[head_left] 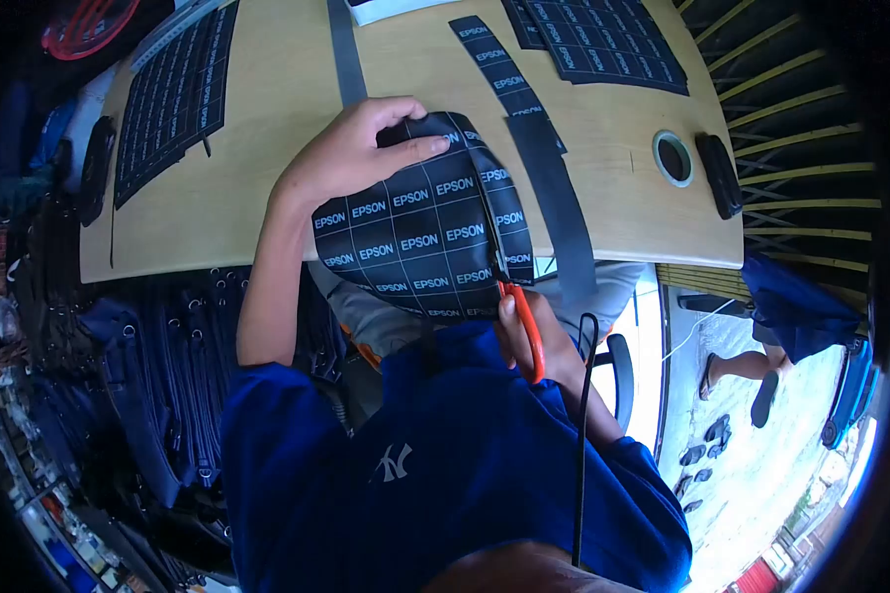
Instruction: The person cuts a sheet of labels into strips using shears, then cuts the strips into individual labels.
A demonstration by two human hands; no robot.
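Observation:
A black sheet printed with EPSON in a grid (405, 237) hangs over the table's front edge. At its top, my left hand (376, 148) grips it, thumb on the printed face and fingers curled behind. Red-handled scissors (524, 331) are in my right hand (536, 341), below the table edge. Their blades lie in a long slit near the sheet's right side, with a narrow printed strip to the right of it. Beside that strip, a plain dark band (556, 198) runs down over the edge.
Printed sheets lie at the table's back left (183, 99) and back right (608, 44). A printed strip (494, 64), a tape roll (673, 158) and a dark case (719, 176) are on the table (643, 217). Another person's leg (740, 367) shows at right.

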